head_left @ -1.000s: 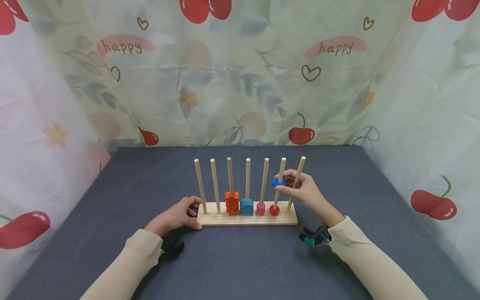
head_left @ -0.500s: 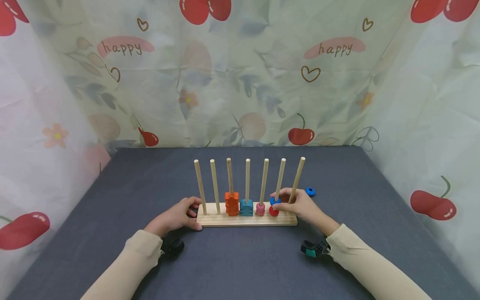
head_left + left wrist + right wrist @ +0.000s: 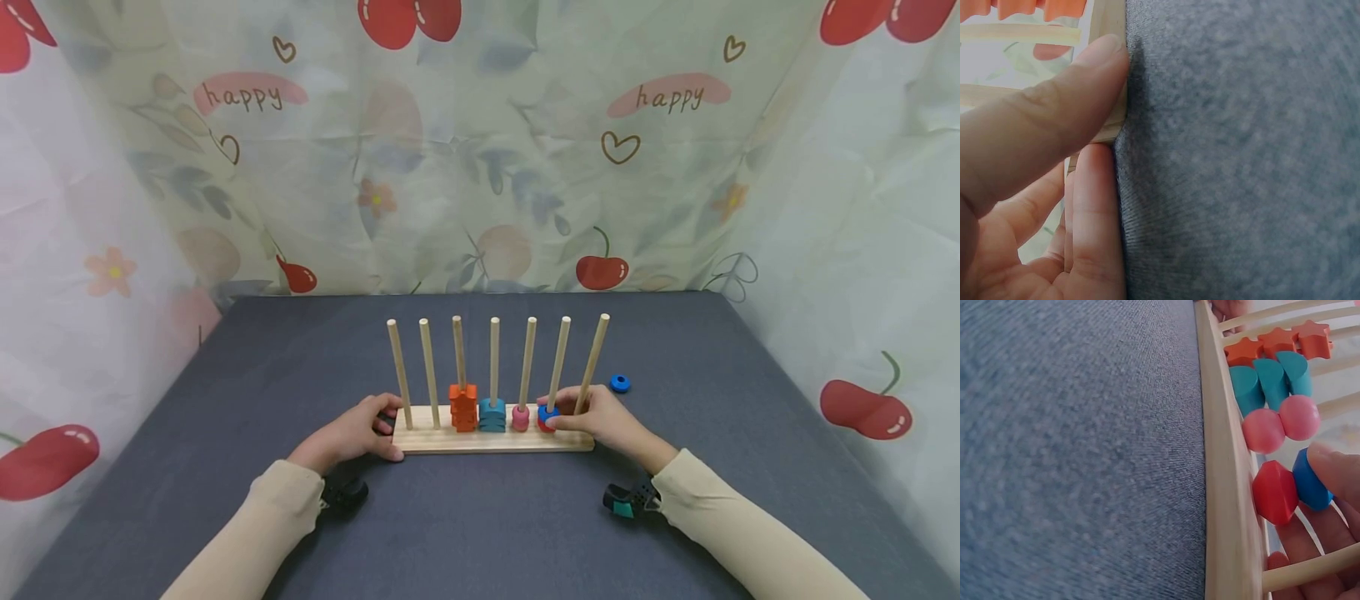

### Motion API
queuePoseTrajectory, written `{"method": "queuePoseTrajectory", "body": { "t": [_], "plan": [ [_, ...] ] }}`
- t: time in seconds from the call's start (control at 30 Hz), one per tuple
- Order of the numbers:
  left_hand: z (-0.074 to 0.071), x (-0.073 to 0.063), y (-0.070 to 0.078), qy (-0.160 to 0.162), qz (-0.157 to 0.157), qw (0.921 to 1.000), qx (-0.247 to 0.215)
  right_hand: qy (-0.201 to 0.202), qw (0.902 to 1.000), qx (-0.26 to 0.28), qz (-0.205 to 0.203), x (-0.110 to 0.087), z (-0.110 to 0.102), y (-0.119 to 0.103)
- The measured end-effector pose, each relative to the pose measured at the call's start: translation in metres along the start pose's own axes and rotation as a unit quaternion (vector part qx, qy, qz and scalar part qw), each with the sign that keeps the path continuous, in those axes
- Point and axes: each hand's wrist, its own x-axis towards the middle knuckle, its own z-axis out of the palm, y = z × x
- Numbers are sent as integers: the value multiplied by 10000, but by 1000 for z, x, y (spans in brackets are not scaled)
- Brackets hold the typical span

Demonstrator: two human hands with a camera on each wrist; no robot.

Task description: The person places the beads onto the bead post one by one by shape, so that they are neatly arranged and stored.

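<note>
My left hand (image 3: 356, 429) grips the left end of a wooden peg board (image 3: 480, 444), thumb along its front edge and fingers around the end. On the second peg from the right, my right hand (image 3: 617, 423) pinches a blue faceted bead (image 3: 1312, 481) between thumb and fingers. Directly under it a red faceted bead (image 3: 1274, 492) sits at the base, the two right against each other. Leftward along the board come two round pink beads (image 3: 1263, 431), a stack of teal half-round pieces (image 3: 492, 415) and a stack of orange star-like pieces (image 3: 462, 408).
Another blue bead (image 3: 619, 383) lies on the dark grey table cloth (image 3: 480, 533), behind the right hand. The rightmost peg (image 3: 594, 358) rises close beside the right fingers. Two bare pegs (image 3: 430, 375) stand at the left. A printed curtain (image 3: 450, 167) encloses the back and sides.
My right hand has moved down the peg, bringing the blue bead onto the red one. The blue bead on the table, hidden at first, has come into view. The left hand has stayed put.
</note>
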Motion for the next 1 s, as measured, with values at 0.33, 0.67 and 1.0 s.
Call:
{"method": "queuePoseTrajectory", "body": {
  "t": [0.33,0.67,1.0],
  "plan": [
    [1,1,0,39,-60,10000,-21,-93,9999,-63,-11,1,-1,2],
    [1,-1,1,40,12,10000,-39,-211,9986,318,-356,-3,-4,4],
    [1,0,-1,72,33,10000,-52,635,9929,404,-921,-16,-36,-2]
  ]
}}
